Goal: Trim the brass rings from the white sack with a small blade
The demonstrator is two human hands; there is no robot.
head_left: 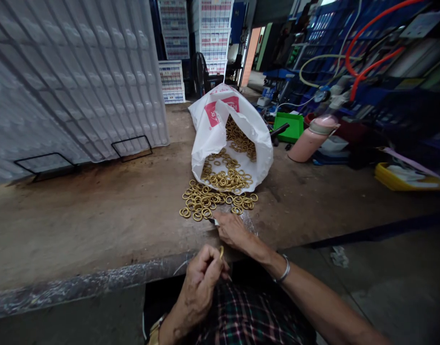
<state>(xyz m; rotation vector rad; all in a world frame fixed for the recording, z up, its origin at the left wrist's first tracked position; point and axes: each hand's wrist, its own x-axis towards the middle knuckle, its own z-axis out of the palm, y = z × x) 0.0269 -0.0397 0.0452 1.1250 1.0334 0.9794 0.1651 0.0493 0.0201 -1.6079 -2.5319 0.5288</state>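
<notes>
A brass-coloured ring (222,252) stands up from the pinched thumb and fingers of my left hand (202,278), held close to my body at the table edge. My right hand (231,229) reaches over the table, its fingers closed around a small black-tipped tool (213,221) with a whitish part; its kind cannot be made out. The tool's tip is right by the near edge of a loose pile of brass rings (202,199). Behind them a white plastic sack (209,143) lies on its side, its mouth towards me, with many more rings inside.
Stacked clear plastic trays (79,72) rise at the left, with black wire frames (132,147) at their foot. On the right are a green tray (289,125), a pink bottle (309,143) and a yellow tray (403,179). The wooden table (98,230) ends just before my body.
</notes>
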